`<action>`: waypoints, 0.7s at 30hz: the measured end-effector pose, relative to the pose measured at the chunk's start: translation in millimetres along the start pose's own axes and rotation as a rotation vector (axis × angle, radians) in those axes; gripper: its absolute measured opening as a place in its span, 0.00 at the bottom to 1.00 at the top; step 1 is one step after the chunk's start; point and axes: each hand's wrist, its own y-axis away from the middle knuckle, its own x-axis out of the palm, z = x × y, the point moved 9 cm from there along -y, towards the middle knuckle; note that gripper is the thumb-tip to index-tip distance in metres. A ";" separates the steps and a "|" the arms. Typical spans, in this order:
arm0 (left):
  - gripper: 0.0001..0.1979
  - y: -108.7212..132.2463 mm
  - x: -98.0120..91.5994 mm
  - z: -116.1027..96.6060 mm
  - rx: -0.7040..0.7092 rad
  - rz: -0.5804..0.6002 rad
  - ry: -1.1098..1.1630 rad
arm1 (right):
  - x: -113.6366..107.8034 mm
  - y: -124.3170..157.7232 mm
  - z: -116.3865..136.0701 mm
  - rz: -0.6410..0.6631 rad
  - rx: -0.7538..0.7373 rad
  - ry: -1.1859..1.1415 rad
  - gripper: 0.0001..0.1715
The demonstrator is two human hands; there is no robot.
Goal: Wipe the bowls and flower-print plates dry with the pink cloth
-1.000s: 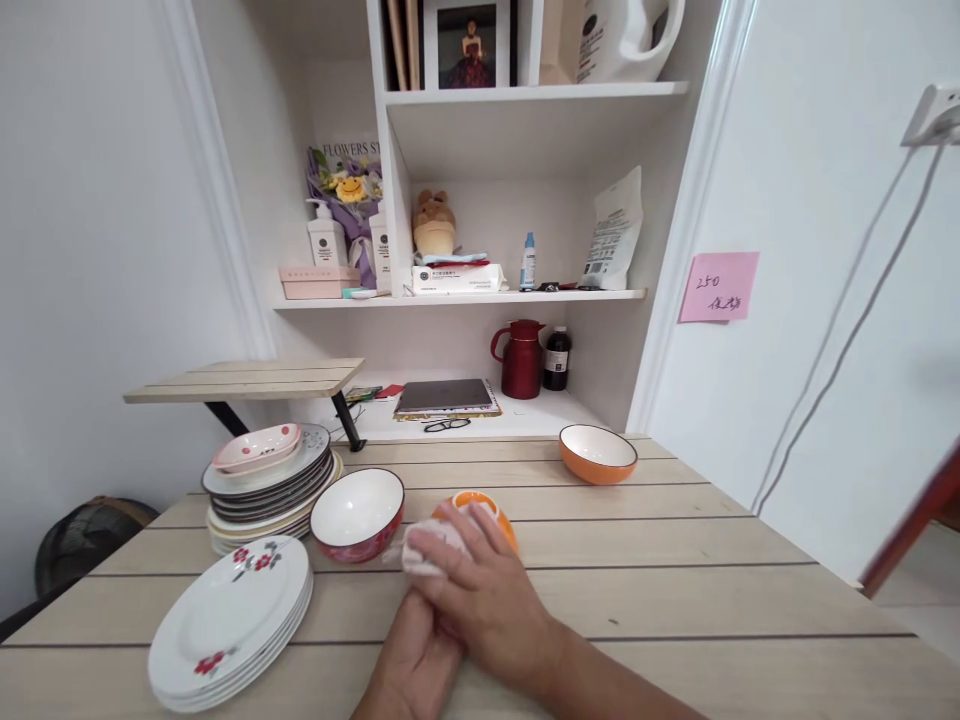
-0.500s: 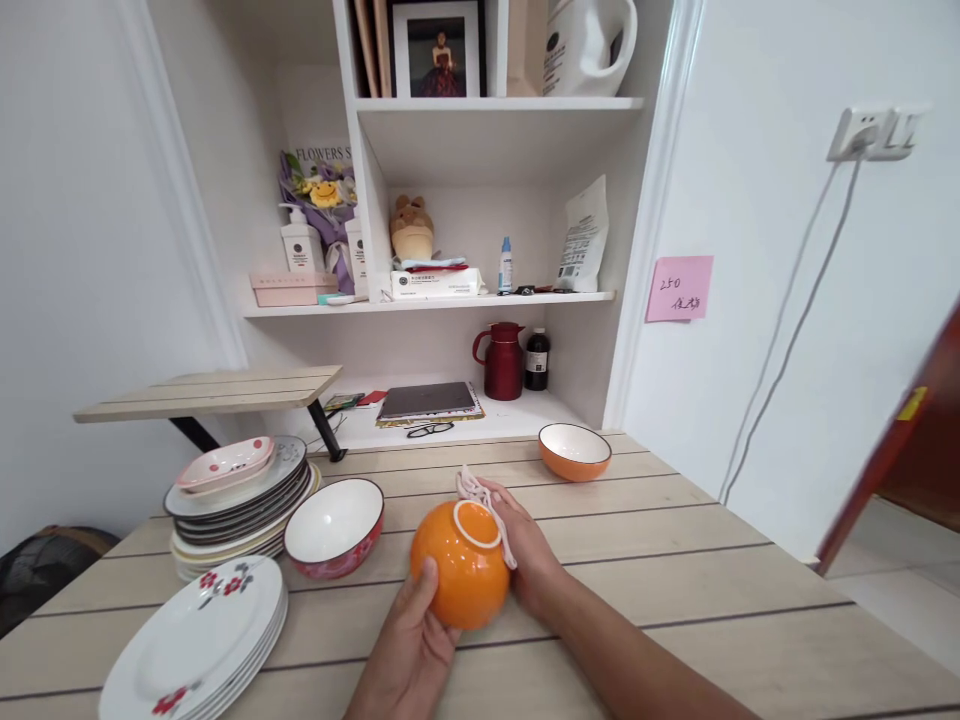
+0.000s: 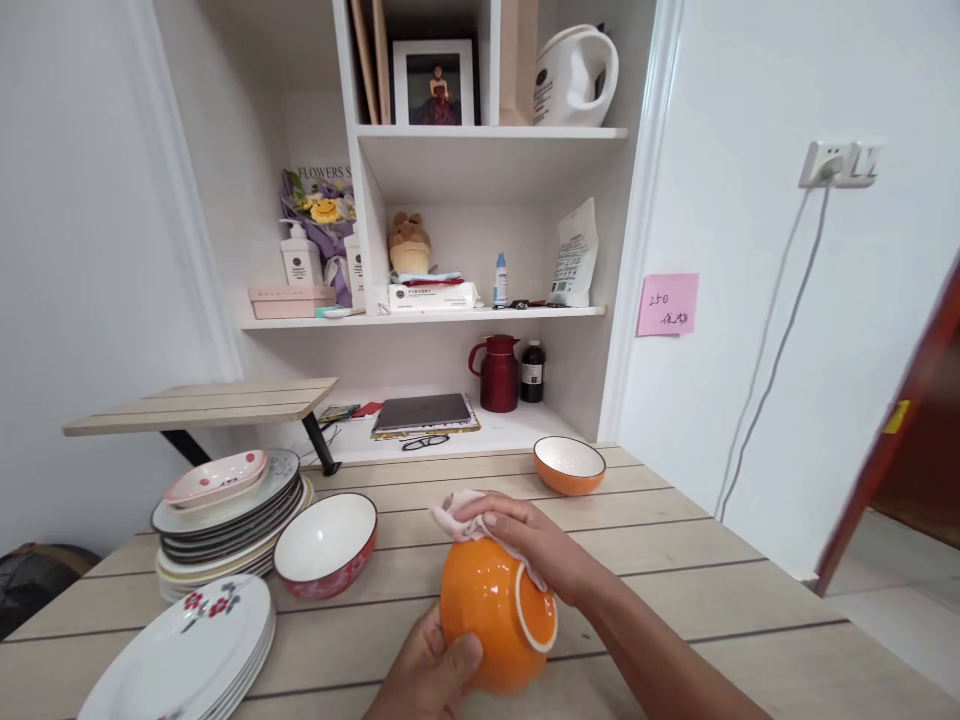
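Note:
An orange bowl [image 3: 484, 610] is tipped on its side, its white-ringed base turned to the right. My left hand [image 3: 435, 660] grips it from the lower left, thumb on the outer wall and the other fingers mostly hidden. My right hand [image 3: 536, 540] presses a pale pink cloth [image 3: 457, 512] against the bowl's upper side. To the left sits a red-patterned bowl [image 3: 326, 540] with a white inside. Farther back on the right stands another orange bowl [image 3: 570, 468], upright with a white inside.
At the left are a tall stack of plates [image 3: 232, 535] topped by a pink-dotted dish [image 3: 217, 478], and floral white plates [image 3: 187, 645]. Behind stand a small raised shelf [image 3: 210, 402], eyeglasses [image 3: 425, 442], a laptop [image 3: 424, 411] and a dark red jug [image 3: 499, 375].
The bowl has turned so its base faces right, and has shifted slightly right and down in view. My right hand and the cloth have moved from its right side onto its top.

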 end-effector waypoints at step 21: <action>0.30 3.2 -5.5 -1.3 -0.031 -0.200 0.201 | 3.8 -5.1 -3.4 -0.140 0.000 0.064 0.19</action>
